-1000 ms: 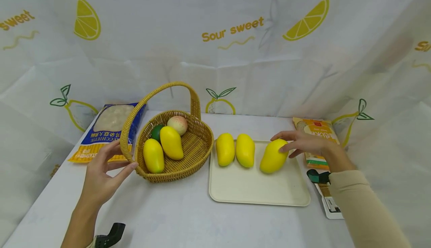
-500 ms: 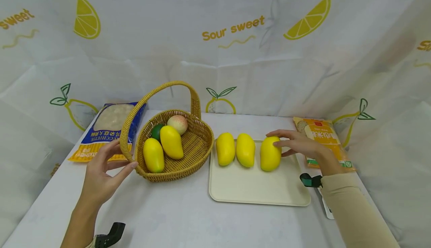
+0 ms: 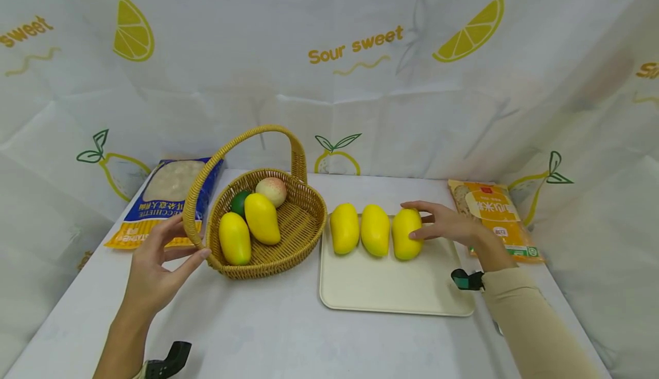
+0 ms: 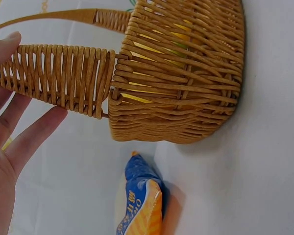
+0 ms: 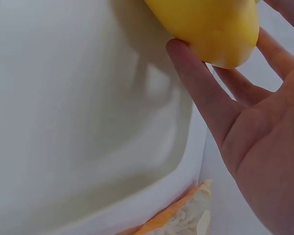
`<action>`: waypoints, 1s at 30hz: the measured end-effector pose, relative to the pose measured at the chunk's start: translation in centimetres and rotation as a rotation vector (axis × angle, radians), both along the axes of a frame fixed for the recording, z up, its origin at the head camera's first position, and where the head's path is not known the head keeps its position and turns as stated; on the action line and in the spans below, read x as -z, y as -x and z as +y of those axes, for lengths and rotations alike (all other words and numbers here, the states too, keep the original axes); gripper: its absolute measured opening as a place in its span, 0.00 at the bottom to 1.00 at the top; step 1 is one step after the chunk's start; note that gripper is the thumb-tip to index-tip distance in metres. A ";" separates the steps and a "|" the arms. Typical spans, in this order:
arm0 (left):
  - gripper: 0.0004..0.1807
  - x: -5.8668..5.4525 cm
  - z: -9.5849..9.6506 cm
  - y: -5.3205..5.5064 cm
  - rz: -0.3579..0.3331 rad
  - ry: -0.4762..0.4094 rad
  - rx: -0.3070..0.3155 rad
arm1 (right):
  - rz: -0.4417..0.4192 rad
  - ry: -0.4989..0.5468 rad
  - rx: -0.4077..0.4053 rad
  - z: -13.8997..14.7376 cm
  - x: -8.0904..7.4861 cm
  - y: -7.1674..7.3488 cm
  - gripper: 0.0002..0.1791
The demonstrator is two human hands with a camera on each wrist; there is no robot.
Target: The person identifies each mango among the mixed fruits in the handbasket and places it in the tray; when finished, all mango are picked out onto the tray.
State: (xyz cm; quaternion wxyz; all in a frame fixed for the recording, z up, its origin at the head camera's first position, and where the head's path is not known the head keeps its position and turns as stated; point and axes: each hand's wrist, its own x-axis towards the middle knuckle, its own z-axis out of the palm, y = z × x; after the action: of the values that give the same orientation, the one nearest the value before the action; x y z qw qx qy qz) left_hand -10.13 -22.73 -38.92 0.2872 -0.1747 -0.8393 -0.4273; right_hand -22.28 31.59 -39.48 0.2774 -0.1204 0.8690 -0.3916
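My left hand (image 3: 157, 270) pinches the lower left end of the wicker basket's arched handle (image 4: 63, 76), thumb on one side and fingers on the other. Inside the basket (image 3: 304, 219) lie two yellow mangoes (image 3: 264, 219), a dark green fruit (image 3: 239, 202) and a pale pink peach (image 3: 272, 191). On the cream tray (image 3: 391, 293), three yellow mangoes stand in a row along its back half. My right hand (image 3: 448, 224) holds the rightmost mango (image 3: 405, 236) from its right side, thumb at the near side and fingers over the far end. The right wrist view shows the thumb against this mango's (image 5: 215, 29) underside.
A blue and orange pasta bag (image 3: 159, 202) lies left of the basket, partly behind its handle. To the right of the tray is an orange food packet (image 3: 494, 210). A white cloth with lemon prints (image 3: 329, 82) hangs behind the table.
My right hand has moved left with the rightmost mango, turning it from slanted to upright in line beside the other two. The left hand and the basket have stayed still.
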 end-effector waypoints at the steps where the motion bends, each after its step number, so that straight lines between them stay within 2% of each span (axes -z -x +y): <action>1: 0.48 0.0 0.0 0.0 -0.002 0.000 -0.001 | 0.000 -0.004 -0.001 -0.1 0.0 0.0 0.46; 11: 0.47 0.0 0.0 0.0 -0.009 -0.005 -0.005 | -0.027 0.060 0.007 -0.2 0.4 0.0 0.43; 22: 0.48 0.0 0.0 0.0 0.022 -0.007 0.013 | -0.032 0.074 0.020 0.1 0.6 0.0 0.43; 30: 0.48 0.1 0.0 0.0 0.013 -0.013 0.010 | -0.043 0.092 0.035 0.2 0.6 0.1 0.43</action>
State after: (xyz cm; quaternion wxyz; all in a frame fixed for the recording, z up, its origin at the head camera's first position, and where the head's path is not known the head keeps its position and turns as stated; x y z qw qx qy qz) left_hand -10.13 -22.70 -38.99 0.2916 -0.1795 -0.8337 -0.4332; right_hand -22.39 31.77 -40.12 0.2834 -0.1091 0.8459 -0.4384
